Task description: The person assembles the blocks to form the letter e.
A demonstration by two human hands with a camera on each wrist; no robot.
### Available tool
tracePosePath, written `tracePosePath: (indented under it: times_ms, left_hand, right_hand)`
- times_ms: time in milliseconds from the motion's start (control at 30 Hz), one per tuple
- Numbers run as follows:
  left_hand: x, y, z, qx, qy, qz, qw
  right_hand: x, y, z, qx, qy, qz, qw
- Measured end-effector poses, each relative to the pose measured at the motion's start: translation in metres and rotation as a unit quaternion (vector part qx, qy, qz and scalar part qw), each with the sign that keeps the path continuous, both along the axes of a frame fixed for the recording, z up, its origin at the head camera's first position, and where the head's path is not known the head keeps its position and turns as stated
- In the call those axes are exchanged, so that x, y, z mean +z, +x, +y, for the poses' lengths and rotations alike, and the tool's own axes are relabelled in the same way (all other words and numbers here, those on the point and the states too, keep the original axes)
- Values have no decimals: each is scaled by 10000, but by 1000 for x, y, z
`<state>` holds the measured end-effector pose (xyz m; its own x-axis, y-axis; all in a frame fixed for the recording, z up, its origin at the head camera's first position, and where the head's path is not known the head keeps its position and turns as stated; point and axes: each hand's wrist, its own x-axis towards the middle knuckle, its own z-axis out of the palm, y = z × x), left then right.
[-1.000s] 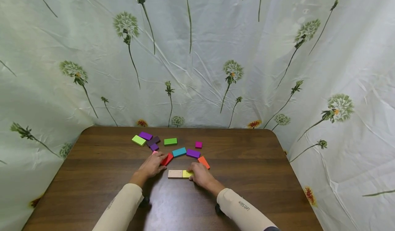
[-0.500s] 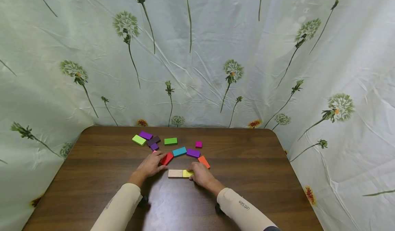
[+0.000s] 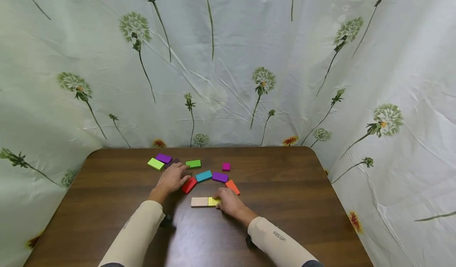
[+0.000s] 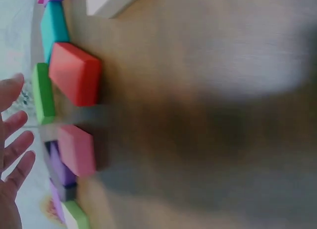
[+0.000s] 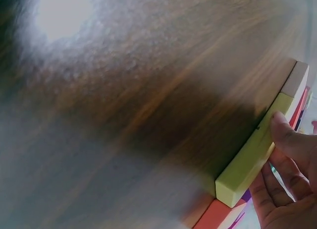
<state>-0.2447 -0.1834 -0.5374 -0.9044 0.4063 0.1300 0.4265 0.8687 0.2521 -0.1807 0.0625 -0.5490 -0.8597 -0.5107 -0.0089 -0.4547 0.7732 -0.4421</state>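
Note:
My right hand (image 3: 231, 202) pinches a yellow block (image 5: 255, 147) between thumb and fingers. The yellow block lies on the table, end to end with a pale wooden block (image 3: 199, 202). Raised over the back-left blocks, my left hand (image 3: 171, 178) holds nothing. Its fingers (image 4: 19, 145) are spread apart in the left wrist view. Nearest to it are a red block (image 3: 189, 185), a pink block (image 4: 77, 149) and a green block (image 3: 193, 164). The left hand hides the pink block in the head view. A teal block (image 3: 204, 176) touches the red one.
A purple block (image 3: 220, 177) and an orange block (image 3: 232, 187) continue the curved row to the right. Behind them lies a small magenta block (image 3: 226, 166). At the back left are a lime block (image 3: 155, 164) and another purple block (image 3: 164, 158). A flowered curtain hangs behind the table (image 3: 285, 203).
My left hand has left the red block and moved back, its fingers now above the blocks behind. The right hand keeps its hold on the yellow block. The head view has shifted slightly.

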Motion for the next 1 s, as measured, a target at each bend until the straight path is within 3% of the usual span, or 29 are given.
tracePosePath:
  times_ms: [267,433,733,1000]
  left_hand:
    - [22,-32,15,-164,-426,-522,9976]
    - [26,-42,21,-352,-704,-687,9945]
    - [13,-43,22,-621,-989,-1142,9866]
    - [-4,-47,21,-628,-876,-968,9895]
  right_hand:
    - [0,1,-5,-69,17,58,10000]
    - [-1,1,-5,-67,16,121,9999]
    - [0,4,-7,-184,-26,28,9998]
    - [-5,3,-3,-224,12,46,9997]
